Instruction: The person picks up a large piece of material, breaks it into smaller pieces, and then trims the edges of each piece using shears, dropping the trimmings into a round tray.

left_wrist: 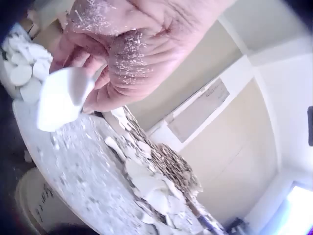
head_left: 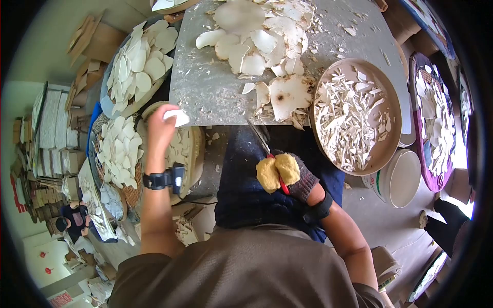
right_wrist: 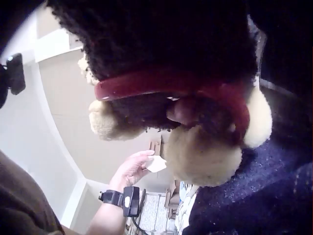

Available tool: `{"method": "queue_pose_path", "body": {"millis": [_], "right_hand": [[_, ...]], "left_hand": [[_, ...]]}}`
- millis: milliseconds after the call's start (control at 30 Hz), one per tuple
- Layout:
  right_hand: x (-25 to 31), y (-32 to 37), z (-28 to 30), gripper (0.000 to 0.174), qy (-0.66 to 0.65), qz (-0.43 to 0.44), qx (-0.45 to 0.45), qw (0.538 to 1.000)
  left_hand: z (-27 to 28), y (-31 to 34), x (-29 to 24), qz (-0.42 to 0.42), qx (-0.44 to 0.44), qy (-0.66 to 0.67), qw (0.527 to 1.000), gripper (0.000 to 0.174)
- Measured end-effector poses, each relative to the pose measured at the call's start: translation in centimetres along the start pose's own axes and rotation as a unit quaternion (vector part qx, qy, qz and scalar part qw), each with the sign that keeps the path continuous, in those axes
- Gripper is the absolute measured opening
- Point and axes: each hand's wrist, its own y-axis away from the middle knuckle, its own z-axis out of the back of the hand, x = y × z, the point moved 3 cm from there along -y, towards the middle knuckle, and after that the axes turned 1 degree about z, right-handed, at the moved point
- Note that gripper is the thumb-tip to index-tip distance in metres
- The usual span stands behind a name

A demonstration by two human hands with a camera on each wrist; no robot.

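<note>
1 shard [head_left: 181, 118] in left hand [head_left: 160, 124]

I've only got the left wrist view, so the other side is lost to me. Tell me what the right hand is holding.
Observer: The right hand grips a pair of red-handled scissors.

Operator: Now tell me which way the blades point.

Observer: In the head view they point away from the person's body, toward the near edge of the grey table.

Operator: Describe what covers that hand.

Observer: It wears a dark knitted glove.
</note>
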Motion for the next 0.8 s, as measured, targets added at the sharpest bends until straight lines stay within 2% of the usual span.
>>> {"method": "queue_pose_path", "body": {"millis": [33,100,133,167,233,267,300,333,367,400,433,467,533,600,667,700,733,767,800], "right_hand": [[-0.6,0.3,-0.1,0.026,-0.051,-0.026,0.000,0.998],[0.4,0.4,-0.8,0.026,-0.002,-0.017,0.029,0.999],[1.4,0.3,-1.2,0.027,0.037,-0.011,0.046,0.998],[2.3,0.2,-1.6,0.027,0.100,0.039,0.043,0.993],[3.6,0.3,-2.3,0.027,0.223,0.140,0.036,0.964],[3.7,0.2,-2.4,0.026,0.163,0.086,0.052,0.981],[2.8,0.1,-2.3,0.026,0.010,0.039,0.017,0.999],[1.2,0.1,-2.2,0.026,-0.143,-0.012,-0.018,0.990],[0.3,0.1,-2.1,0.026,-0.290,-0.064,-0.052,0.953],[1.4,0.2,-2.0,0.027,-0.254,-0.016,-0.060,0.965],[0.4,0.5,-1.5,0.021,-0.345,-0.042,-0.091,0.933],[0.5,0.5,-0.7,0.025,-0.217,-0.010,-0.060,0.974],[-1.6,1.0,-0.3,0.035,-0.318,0.012,-0.049,0.947],[-1.7,1.2,-0.1,0.033,-0.117,-0.005,-0.068,0.991],[-2.7,0.8,0.3,0.034,-0.019,0.005,-0.061,0.998],[-3.0,0.4,0.4,0.035,0.030,0.010,-0.059,0.998],[-3.7,-0.3,0.2,0.035,-0.009,0.009,-0.073,0.997],[-3.8,-0.4,0.4,0.034,-0.267,0.011,-0.013,0.963],[-2.1,-0.9,-0.3,0.034,-0.504,-0.019,0.039,0.863]], "left_hand": [[1.8,-0.4,0.9,0.023,-0.026,-0.037,0.999,0.023],[2.3,-1.1,0.5,-0.158,-0.129,-0.195,0.959,0.023],[1.2,-1.4,-0.6,-0.155,-0.099,-0.132,0.974,0.023],[-0.9,-1.6,-2.8,-0.152,-0.069,-0.068,0.984,0.022],[-5.1,-2.1,-5.9,-0.080,0.046,-0.008,0.996,0.024],[-7.3,-2.7,-6.8,-0.103,0.057,0.006,0.993,0.023],[-9.6,-3.4,-7.2,-0.124,0.067,0.021,0.990,0.022],[-11.7,-4.2,-7.1,-0.131,0.058,-0.009,0.990,0.024],[-13.6,-4.8,-6.8,-0.137,0.048,-0.038,0.989,0.026],[-15.0,-4.9,-6.8,-0.147,0.011,-0.077,0.986,0.026],[-16.0,-4.8,-6.8,-0.152,-0.026,-0.119,0.981,0.026],[-16.4,-4.6,-7.1,-0.149,-0.026,-0.125,0.981,0.023],[-16.4,-4.0,-7.1,-0.149,-0.046,-0.136,0.978,0.018],[-16.1,-3.4,-7.2,-0.173,-0.074,-0.138,0.972,0.016],[-15.2,-2.9,-7.6,-0.199,-0.079,-0.133,0.968,0.017],[-14.8,-2.7,-7.1,-0.157,-0.061,-0.051,0.984,0.017],[-14.5,-2.6,-6.7,-0.117,-0.038,0.034,0.992,0.016],[-14.5,-2.6,-6.5,-0.081,-0.011,0.120,0.989,0.016],[-14.4,-2.4,-6.1,-0.001,0.051,0.291,0.955,0.016]]}}
